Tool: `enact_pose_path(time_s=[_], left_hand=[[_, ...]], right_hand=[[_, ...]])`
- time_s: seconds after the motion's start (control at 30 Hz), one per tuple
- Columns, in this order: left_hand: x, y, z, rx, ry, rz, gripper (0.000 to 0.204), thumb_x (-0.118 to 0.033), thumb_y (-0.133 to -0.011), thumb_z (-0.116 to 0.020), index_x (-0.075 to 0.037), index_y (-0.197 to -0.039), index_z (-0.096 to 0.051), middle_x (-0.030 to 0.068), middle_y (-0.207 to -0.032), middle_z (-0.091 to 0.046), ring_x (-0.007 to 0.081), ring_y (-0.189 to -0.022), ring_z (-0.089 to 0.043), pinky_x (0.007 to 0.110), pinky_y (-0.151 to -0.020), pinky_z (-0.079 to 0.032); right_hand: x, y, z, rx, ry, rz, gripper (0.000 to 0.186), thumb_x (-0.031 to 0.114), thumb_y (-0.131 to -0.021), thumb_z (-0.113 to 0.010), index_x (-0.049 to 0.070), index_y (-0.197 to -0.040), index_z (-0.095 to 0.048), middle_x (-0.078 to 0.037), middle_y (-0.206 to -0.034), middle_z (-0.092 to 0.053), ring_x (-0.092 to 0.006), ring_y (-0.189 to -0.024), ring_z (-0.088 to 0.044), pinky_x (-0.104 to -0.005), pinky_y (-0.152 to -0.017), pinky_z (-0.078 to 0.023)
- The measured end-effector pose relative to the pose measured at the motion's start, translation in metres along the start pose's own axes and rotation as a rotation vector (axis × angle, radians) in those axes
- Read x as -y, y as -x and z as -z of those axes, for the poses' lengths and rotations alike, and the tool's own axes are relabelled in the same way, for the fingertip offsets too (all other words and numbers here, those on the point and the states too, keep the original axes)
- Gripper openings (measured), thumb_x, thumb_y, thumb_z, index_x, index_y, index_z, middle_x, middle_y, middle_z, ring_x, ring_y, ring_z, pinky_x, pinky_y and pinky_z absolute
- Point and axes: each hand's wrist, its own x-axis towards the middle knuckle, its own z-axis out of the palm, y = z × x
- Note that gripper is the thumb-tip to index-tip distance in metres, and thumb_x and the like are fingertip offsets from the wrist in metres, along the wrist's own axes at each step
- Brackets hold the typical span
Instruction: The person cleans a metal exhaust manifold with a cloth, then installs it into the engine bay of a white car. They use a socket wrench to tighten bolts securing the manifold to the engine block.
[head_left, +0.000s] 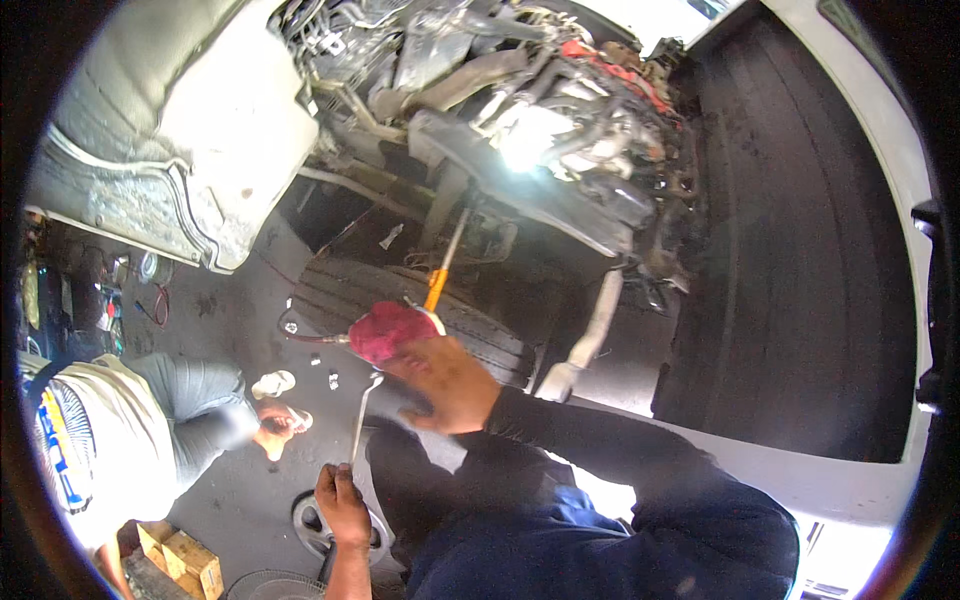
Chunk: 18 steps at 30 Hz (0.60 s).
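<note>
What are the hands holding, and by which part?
The left hand holds a slender silver metal wrench by its near end. The right hand is at a crumpled red cloth; whether it grips it cannot be told.

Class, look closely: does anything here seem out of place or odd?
Yes, mildly: small pieces lie loose on the floor left of the red cloth, where they might be stepped on or lost. They are too small to identify.

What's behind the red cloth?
Part of a tire shows past the cloth. Whatever sits right behind the cloth is covered, so I can't see that bit.
</note>
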Motion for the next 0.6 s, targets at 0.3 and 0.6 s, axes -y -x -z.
enact_pose_path(time_s=[0.3,0.6], left_hand=[[-0.134,-0.058,-0.114,0.453,0.797,-0.009,0.052,-0.047,-0.11,-0.057,-0.005,-0.14,-0.057,0.013,-0.112,-0.064,0.0236,-0.099,-0.063,0.039,-0.083,-0.052],[-0.096,-0.171,-0.231,-0.159,-0.894,-0.453,0.078,-0.052,-0.099,-0.065,-0.006,-0.159,-0.045,0.0314,-0.159,-0.042,0.0521,-0.15,-0.036,0.063,-0.126,-0.025]], right_hand=[[-0.042,-0.006,0.181,0.38,0.249,-0.094,0.028,0.034,-0.098,-0.067,0.01,-0.114,-0.067,-0.014,-0.107,-0.073,-0.0369,-0.104,-0.071,-0.0499,-0.084,-0.059],[-0.112,0.006,0.346,0.234,-0.221,-1.021,0.063,0.055,-0.111,-0.05,0.001,-0.142,-0.059,-0.01,-0.098,-0.066,-0.0201,-0.088,-0.065,-0.035,-0.08,-0.057]])
